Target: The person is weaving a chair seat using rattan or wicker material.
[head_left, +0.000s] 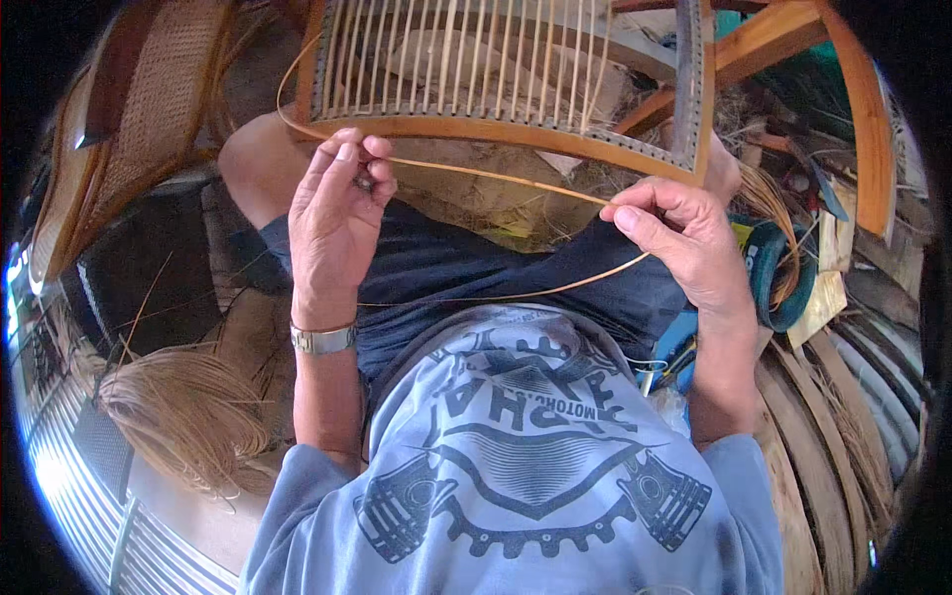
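A thin tan cane strand [496,176] stretches between my two hands above my lap. My left hand [342,203], with a metal watch on its wrist, pinches it near the front rail of a wooden chair frame [476,132]. Beyond that hand the strand loops up to the frame's left side. My right hand [679,233] pinches it between thumb and forefinger below the frame's right corner; the strand's tail curves back across my lap. Small holes line the frame's edge. Several parallel cane strands [451,64] run across its opening, while the right part has none.
A loose bundle of cane [183,412] lies at the lower left. Behind it stand a dark box [149,253] and a chair with a woven cane panel [159,109]. Coiled cane hangs by a dark green ring [766,273] on the right, beside wooden slats [803,436].
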Action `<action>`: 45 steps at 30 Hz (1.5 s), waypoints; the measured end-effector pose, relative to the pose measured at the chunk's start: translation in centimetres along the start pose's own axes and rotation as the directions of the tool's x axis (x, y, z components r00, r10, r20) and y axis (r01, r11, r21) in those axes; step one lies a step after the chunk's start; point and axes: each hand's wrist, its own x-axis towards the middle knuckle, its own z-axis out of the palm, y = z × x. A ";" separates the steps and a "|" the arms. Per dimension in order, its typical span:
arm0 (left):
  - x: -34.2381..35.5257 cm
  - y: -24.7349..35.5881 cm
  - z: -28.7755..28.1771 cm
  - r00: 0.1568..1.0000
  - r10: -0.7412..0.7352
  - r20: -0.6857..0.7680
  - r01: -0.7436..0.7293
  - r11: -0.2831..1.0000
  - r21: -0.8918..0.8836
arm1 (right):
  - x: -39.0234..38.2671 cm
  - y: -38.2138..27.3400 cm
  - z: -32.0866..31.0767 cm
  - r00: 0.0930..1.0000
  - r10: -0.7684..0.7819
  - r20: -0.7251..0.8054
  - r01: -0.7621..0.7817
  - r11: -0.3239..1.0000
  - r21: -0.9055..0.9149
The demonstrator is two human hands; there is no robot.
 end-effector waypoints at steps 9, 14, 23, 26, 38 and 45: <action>0.0 -1.0 0.4 0.998 -0.036 -0.051 0.039 0.997 0.067 | -0.9 -0.5 -1.8 0.999 -0.033 -0.027 0.030 0.994 -0.108; 0.1 -1.3 0.6 0.997 -0.061 -0.044 0.063 0.996 0.063 | -1.0 -0.9 -2.0 0.998 -0.007 -0.057 0.002 0.997 -0.082; 0.2 -1.2 0.9 0.997 -0.067 -0.043 0.069 0.996 0.052 | -1.1 -0.9 -2.7 0.999 0.043 -0.026 -0.045 0.996 -0.082; 0.4 -1.3 0.7 0.997 -0.070 -0.017 0.071 0.997 0.033 | -1.1 -0.4 -2.7 0.998 0.062 -0.018 -0.063 0.994 -0.094; -0.2 5.3 -2.7 0.967 0.223 -0.121 -0.202 0.965 0.166 | -3.0 1.3 -7.6 0.987 0.159 0.015 -0.159 0.987 -0.005; -4.3 19.8 -19.5 0.639 0.739 -0.212 -0.509 0.614 0.603 | -5.9 2.6 -17.4 0.982 0.180 -0.061 -0.188 0.962 -0.196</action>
